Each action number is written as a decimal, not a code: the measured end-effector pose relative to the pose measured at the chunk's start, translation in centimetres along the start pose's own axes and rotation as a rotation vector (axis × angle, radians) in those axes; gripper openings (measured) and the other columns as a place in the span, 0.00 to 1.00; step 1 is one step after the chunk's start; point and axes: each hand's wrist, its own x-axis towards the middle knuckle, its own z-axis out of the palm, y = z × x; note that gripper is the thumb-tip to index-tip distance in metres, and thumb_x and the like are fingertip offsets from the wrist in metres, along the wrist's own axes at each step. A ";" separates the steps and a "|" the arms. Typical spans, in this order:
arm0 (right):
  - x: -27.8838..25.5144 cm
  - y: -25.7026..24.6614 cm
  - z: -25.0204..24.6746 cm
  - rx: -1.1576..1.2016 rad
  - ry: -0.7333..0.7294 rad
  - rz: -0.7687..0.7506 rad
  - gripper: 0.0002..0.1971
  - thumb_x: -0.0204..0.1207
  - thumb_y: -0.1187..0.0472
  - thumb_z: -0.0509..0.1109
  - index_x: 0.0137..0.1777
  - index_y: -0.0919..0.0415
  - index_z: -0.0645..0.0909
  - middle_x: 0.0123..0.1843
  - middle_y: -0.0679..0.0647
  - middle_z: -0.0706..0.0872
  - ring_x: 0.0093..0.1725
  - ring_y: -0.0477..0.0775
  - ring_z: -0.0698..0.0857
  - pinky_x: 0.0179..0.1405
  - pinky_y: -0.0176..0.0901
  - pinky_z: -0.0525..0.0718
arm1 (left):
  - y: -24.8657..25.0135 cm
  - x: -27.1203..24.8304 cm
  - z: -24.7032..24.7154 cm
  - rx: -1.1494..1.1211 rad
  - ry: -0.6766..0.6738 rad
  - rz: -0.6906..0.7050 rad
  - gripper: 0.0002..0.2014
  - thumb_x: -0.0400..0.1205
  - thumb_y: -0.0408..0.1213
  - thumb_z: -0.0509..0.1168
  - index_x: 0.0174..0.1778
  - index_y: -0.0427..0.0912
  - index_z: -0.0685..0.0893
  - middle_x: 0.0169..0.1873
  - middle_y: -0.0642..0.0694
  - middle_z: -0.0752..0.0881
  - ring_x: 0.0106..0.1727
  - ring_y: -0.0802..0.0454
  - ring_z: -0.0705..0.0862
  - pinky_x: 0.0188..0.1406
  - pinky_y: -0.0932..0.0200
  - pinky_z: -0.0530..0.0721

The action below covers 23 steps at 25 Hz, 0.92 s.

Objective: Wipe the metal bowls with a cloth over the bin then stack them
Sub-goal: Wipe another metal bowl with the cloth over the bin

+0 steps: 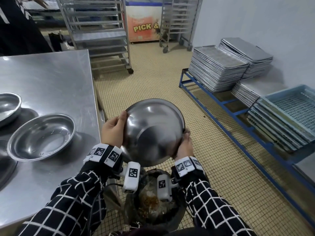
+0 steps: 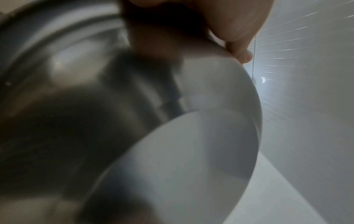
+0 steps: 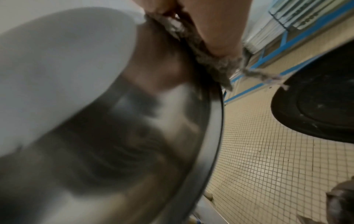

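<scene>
I hold a metal bowl [image 1: 153,130] tilted, its underside toward me, above a black bin [image 1: 153,201] with food waste in it. My left hand [image 1: 114,128] grips the bowl's left rim, thumb on the outside [image 2: 235,27]. My right hand [image 1: 185,145] is at the right rim and pinches a grey frayed cloth [image 3: 216,66] against that edge. Up close the bowl [image 2: 95,121] [image 3: 114,136] fills both wrist views. Two more bowls [image 1: 40,137] [image 1: 8,108] stand upright and apart on the steel table [image 1: 51,79] to my left.
A third bowl's edge [image 1: 5,164] shows at the table's lower left. Stacked baking trays [image 1: 218,70] and blue crates [image 1: 293,113] sit on a low blue rack [image 1: 221,103] at right. Wheeled racks [image 1: 102,31] and another person [image 1: 17,23] are beyond the table.
</scene>
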 end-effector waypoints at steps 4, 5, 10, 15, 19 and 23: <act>-0.4 -4.7 -1.6 -0.299 -0.050 -0.283 0.18 0.85 0.45 0.53 0.64 0.53 0.77 0.54 0.47 0.83 0.56 0.51 0.80 0.55 0.45 0.77 | -0.5 -0.5 -0.2 0.096 -0.143 0.084 0.05 0.83 0.49 0.62 0.53 0.62 0.81 0.48 0.52 0.86 0.53 0.49 0.85 0.58 0.46 0.85; -0.6 -5.9 -2.0 -0.403 -0.121 -0.359 0.18 0.85 0.46 0.53 0.65 0.53 0.76 0.52 0.46 0.82 0.52 0.49 0.80 0.50 0.41 0.75 | -0.2 -1.0 0.0 0.107 -0.195 0.096 0.08 0.84 0.47 0.62 0.57 0.61 0.80 0.51 0.53 0.85 0.55 0.50 0.85 0.59 0.49 0.84; -1.0 -9.4 -1.1 -0.841 -0.447 -0.687 0.11 0.85 0.51 0.56 0.54 0.55 0.76 0.41 0.44 0.80 0.39 0.41 0.79 0.34 0.31 0.70 | 1.1 -2.8 1.5 0.376 -0.314 0.204 0.10 0.84 0.48 0.61 0.47 0.48 0.85 0.39 0.49 0.87 0.40 0.54 0.83 0.39 0.66 0.78; -2.7 -7.8 1.6 -0.945 -0.246 -1.140 0.17 0.82 0.55 0.58 0.63 0.62 0.79 0.62 0.57 0.79 0.61 0.54 0.78 0.62 0.46 0.80 | 1.1 -3.2 2.2 0.251 -0.120 0.078 0.16 0.85 0.50 0.60 0.35 0.49 0.85 0.28 0.46 0.83 0.32 0.50 0.78 0.32 0.62 0.75; -6.7 -4.6 3.4 -0.964 -0.157 -1.241 0.22 0.82 0.51 0.54 0.67 0.61 0.78 0.66 0.57 0.79 0.68 0.57 0.75 0.71 0.53 0.73 | 0.8 -2.1 2.5 0.237 -0.046 0.084 0.25 0.85 0.51 0.60 0.39 0.30 0.86 0.28 0.35 0.82 0.30 0.49 0.75 0.34 0.55 0.73; -5.0 -5.6 2.6 -0.800 -0.021 -0.950 0.21 0.84 0.49 0.50 0.65 0.60 0.78 0.65 0.53 0.79 0.64 0.51 0.76 0.66 0.49 0.76 | 0.3 -2.2 2.0 0.088 -0.081 -0.012 0.26 0.84 0.51 0.61 0.34 0.29 0.82 0.17 0.51 0.71 0.19 0.55 0.67 0.19 0.62 0.66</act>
